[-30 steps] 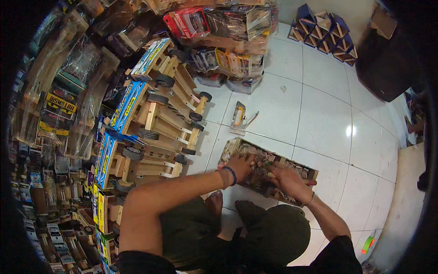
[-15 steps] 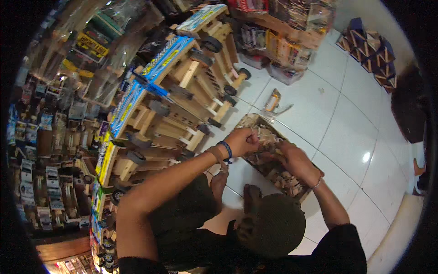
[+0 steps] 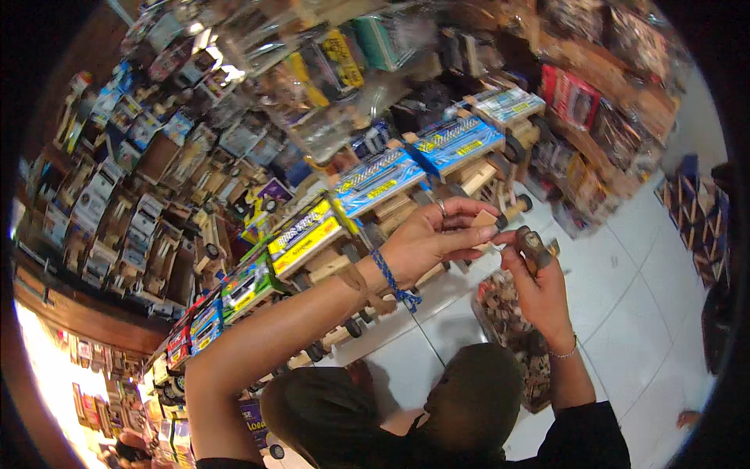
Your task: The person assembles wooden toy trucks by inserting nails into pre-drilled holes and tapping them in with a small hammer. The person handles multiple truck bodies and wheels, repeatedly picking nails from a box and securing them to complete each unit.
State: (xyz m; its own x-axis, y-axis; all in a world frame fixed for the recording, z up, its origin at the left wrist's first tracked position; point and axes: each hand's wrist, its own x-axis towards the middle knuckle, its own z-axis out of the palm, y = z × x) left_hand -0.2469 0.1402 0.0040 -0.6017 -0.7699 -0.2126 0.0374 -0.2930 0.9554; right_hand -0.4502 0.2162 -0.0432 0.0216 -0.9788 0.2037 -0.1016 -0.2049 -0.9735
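Both hands raised off the tray (image 3: pixel 522 344), left hand (image 3: pixel 428 241) pinching small wooden block (image 3: pixel 486 219), right hand (image 3: pixel 539 285) gripping dark piece (image 3: pixel 533 244)

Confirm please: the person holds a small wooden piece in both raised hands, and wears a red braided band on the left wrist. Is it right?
Not quite. The braided band on the left wrist is blue, not red, as the head view shows. The left hand and right hand do hold the small wooden piece raised.
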